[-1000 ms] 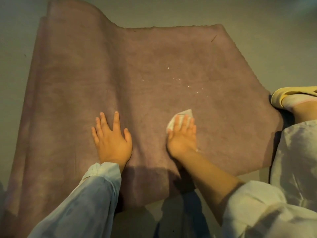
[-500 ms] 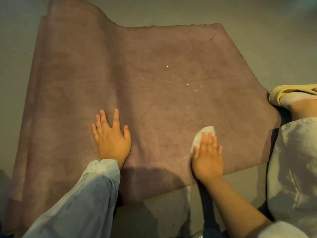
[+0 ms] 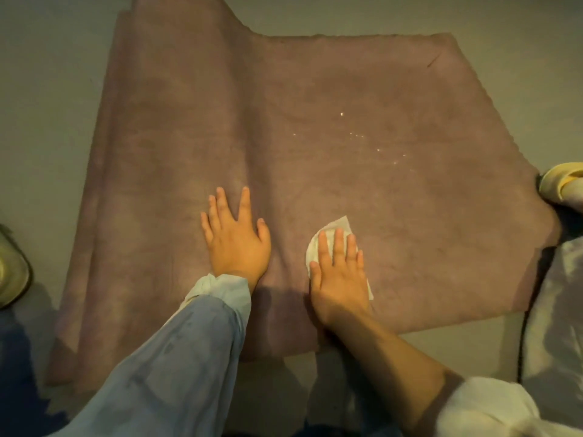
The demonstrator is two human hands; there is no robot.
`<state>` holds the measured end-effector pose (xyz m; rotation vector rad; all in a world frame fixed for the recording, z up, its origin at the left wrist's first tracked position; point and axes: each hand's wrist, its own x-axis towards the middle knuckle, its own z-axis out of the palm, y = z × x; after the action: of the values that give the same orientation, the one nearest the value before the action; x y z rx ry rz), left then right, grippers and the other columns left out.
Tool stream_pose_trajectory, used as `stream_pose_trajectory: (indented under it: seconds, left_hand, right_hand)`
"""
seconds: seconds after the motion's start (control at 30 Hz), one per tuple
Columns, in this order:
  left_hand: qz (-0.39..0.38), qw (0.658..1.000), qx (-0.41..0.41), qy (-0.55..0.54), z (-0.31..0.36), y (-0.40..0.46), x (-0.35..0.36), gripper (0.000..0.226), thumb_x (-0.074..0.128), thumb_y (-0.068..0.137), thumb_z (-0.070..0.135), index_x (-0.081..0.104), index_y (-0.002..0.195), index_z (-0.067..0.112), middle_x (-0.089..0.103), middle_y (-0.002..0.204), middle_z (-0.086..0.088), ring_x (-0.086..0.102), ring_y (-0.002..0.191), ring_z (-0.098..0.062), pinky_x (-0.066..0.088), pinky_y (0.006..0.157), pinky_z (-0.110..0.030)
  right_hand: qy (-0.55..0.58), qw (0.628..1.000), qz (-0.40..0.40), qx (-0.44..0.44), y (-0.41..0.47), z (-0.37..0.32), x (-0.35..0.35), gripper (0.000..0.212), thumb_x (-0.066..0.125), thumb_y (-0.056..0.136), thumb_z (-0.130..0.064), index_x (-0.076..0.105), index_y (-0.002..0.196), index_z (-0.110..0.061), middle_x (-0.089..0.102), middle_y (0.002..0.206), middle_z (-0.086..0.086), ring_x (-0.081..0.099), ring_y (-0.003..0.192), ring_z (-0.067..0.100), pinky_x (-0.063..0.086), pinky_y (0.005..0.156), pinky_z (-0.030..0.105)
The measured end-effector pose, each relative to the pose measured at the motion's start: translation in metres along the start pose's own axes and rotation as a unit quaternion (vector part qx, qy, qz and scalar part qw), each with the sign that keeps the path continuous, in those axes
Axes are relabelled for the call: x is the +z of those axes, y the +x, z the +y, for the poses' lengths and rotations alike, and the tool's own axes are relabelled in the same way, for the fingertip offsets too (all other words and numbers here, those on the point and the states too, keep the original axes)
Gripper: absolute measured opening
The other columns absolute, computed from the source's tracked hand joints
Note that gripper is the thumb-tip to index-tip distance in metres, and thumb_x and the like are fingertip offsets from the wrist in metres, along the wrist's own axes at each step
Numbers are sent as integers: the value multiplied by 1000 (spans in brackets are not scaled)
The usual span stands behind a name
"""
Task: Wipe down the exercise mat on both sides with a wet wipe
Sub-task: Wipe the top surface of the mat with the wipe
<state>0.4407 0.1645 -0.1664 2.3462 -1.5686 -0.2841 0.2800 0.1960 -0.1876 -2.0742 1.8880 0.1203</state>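
Note:
A dull mauve exercise mat (image 3: 315,127) lies spread on the grey floor, its left part rising in a fold. My left hand (image 3: 235,238) presses flat on the mat near its middle, fingers straight and spread. My right hand (image 3: 339,272) lies flat on a white wet wipe (image 3: 331,230), pressing it onto the mat just right of my left hand. The wipe shows beyond my fingertips and at my hand's right edge. Small wet specks glint on the mat farther up to the right.
A yellow slipper (image 3: 561,181) on a foot sits at the mat's right edge. Another slipper (image 3: 12,269) lies on the floor at the far left. Pale clothing (image 3: 555,310) fills the right side. Bare grey floor surrounds the mat.
My right hand slid the wipe right and toward me, then back left next to my left hand. My left hand has stayed pressed in place.

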Motion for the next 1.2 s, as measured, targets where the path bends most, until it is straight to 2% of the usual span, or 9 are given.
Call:
stream_pose_trajectory:
  seconds: [0.07,0.17,0.27,0.37,0.47,0.57,0.77,0.93,1.2]
  left_hand:
    - [-4,1000,1,3,0,0,-1,63,44,92,33,19,149,24,8,156,-17,4,144,-30,-1,116,-43]
    - [-11,1000,6,9,-1,-1,-2,62,41,94,35,16,150,24,6,157,-16,3,145,-30,0,116,-44]
    - [-13,1000,10,9,-3,-2,-5,61,39,95,37,16,150,25,6,157,-15,2,145,-29,0,117,-43]
    - [-20,1000,19,7,-4,-4,-8,60,38,96,38,15,150,25,5,157,-15,2,145,-28,0,117,-42]
    - [-21,1000,17,10,-2,-3,-11,60,38,96,38,16,150,25,8,157,-15,7,144,-29,3,116,-42]
    - [-24,999,12,41,4,0,-14,59,39,95,37,20,149,23,14,155,-18,15,142,-32,8,115,-44]
    - [44,999,18,0,12,30,-28,32,49,92,30,55,116,10,47,126,-16,41,114,-33,28,96,-39]
    - [68,994,90,-12,-8,45,-20,19,58,87,19,60,101,7,51,116,-17,46,106,-36,36,89,-43]
    - [84,993,78,-37,-13,47,-1,18,58,80,17,58,95,6,51,111,-19,48,102,-38,39,86,-48]
  right_hand:
    - [-14,999,3,-29,-29,-16,7,58,25,100,-34,-12,144,-21,-6,157,13,-3,145,31,-18,109,39]
    - [5,999,19,-27,-69,-37,9,52,27,97,-32,37,143,-10,39,145,18,39,133,34,25,108,49]
    - [24,999,8,-37,-89,-41,10,58,12,100,-32,48,136,-4,46,141,17,45,129,32,39,102,48]
    - [23,999,27,-39,-88,-26,15,57,22,96,-34,40,140,-2,39,145,17,39,134,31,26,108,46]
    - [32,998,32,36,-74,2,15,58,29,98,-30,19,146,0,19,153,18,17,143,33,5,114,40]
    - [7,994,41,105,-48,30,9,62,27,100,-31,0,149,-2,2,158,15,-1,146,27,-4,116,35]
    - [44,983,27,177,18,59,-23,59,16,102,-31,-8,148,-2,-9,157,15,-11,145,26,-8,115,36]
    - [56,978,31,200,71,73,-42,59,15,102,-32,-6,149,-2,-10,157,15,-11,145,28,-6,117,40]
    - [36,975,35,216,158,76,-63,59,14,102,-36,-4,149,-5,-8,158,15,-9,145,30,-5,116,43]
